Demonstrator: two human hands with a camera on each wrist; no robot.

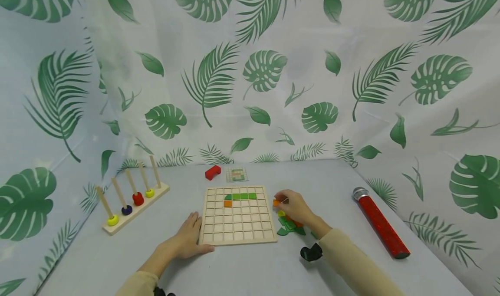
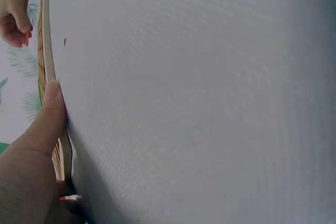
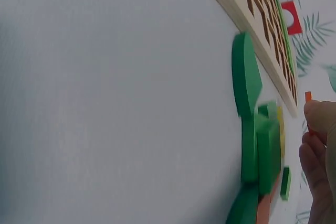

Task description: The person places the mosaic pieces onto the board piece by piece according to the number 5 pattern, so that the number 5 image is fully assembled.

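A wooden grid board [image 1: 239, 244] lies in the middle of the table. Near its top, a row of green tiles [image 1: 244, 196] sits in the cells, with one orange tile [image 1: 228, 203] just below the row's left end. My left hand [image 1: 187, 239] rests at the board's near left corner, its thumb along the front edge. To the right of the board, my right hand [image 1: 294, 207] pinches a small orange piece [image 3: 308, 97] between thumb and fingers. Under that hand lies a pile of loose green tiles [image 3: 269, 156], with yellow and orange ones among them.
Behind the board lie a red arch block [image 1: 213, 172] and a small pattern card [image 1: 236, 174]. At the left stands a peg rack [image 1: 136, 210] with coloured beads. A red microphone [image 1: 380, 222] lies at the right. Leaf-printed cloth [image 1: 265, 126] encloses the table.
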